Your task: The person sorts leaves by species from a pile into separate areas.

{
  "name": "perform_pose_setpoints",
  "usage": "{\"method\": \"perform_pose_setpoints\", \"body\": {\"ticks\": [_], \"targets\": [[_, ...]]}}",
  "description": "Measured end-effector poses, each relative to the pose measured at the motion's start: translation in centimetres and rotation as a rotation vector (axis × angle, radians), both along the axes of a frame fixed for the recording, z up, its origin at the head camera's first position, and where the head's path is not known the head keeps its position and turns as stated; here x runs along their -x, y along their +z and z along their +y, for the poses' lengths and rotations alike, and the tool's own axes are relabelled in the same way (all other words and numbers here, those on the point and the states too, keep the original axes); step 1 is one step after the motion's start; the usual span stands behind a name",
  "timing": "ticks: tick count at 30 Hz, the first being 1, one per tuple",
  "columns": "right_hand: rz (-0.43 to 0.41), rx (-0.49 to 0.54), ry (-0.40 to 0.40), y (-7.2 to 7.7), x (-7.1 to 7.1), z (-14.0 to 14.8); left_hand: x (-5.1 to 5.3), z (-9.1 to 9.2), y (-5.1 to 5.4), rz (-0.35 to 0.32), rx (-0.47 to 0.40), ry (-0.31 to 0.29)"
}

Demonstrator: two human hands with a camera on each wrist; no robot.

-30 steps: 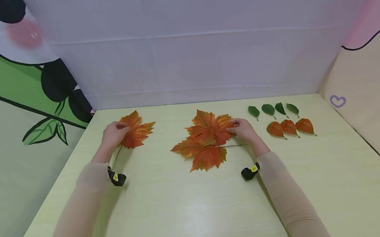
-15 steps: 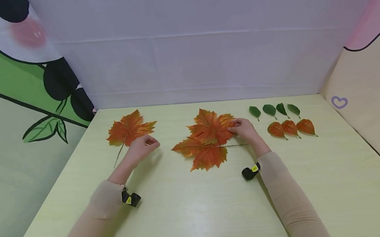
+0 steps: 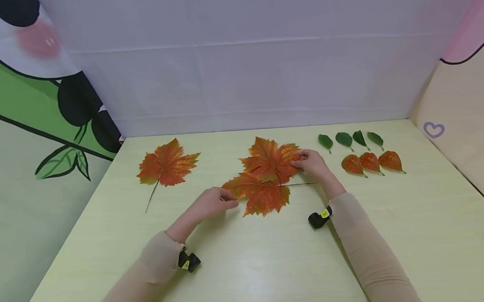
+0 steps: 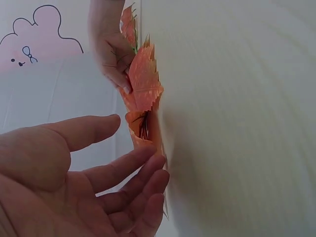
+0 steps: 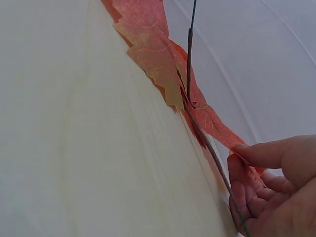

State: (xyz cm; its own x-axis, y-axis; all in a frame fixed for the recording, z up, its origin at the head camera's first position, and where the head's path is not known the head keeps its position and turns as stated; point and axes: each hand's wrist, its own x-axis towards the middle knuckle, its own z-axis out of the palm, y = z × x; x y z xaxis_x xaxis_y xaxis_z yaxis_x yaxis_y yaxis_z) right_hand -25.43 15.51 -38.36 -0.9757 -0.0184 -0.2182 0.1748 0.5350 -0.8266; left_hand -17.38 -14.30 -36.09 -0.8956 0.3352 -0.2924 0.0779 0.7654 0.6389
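Note:
My right hand (image 3: 313, 165) pinches the right edge of an orange maple leaf (image 3: 264, 161) between thumb and fingers; the right wrist view shows the thumb (image 5: 266, 154) on that edge. A second maple leaf (image 3: 264, 198) lies partly under it, its stem pointing right. By that lower leaf's left tip is my left hand (image 3: 212, 204). In the left wrist view its thumb (image 4: 96, 131) and loosely bent fingers stand apart, holding nothing. Whether the fingertips touch the leaf, I cannot tell. A third maple leaf (image 3: 167, 165) lies alone at the left, stem toward me.
At the back right of the pale table (image 3: 263, 267), several small green leaves (image 3: 344, 139) lie in a row. In front of them are three orange-red leaves (image 3: 370, 162). A pale cloth backdrop (image 3: 239, 88) rises behind the table.
My left hand has let go of the left maple leaf and moved right and nearer, over to the overlapping leaves. The right hand keeps its pinch in the same place.

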Motion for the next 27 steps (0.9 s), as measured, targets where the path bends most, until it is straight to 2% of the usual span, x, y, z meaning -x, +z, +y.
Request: {"method": "perform_pose_setpoints", "body": {"ticks": [9,18,27], "targets": [[-0.015,0.024,0.009,0.3,-0.3,0.0,0.0,2.6,-0.4,0.082,0.035,-0.019],[-0.015,0.036,0.017,0.3,-0.2,-0.1,-0.6,3.9,-0.2,0.111,0.026,0.036],[-0.020,0.025,0.011,0.2,-0.2,0.0,-0.5,4.3,-0.3,0.104,-0.013,0.095]]}}
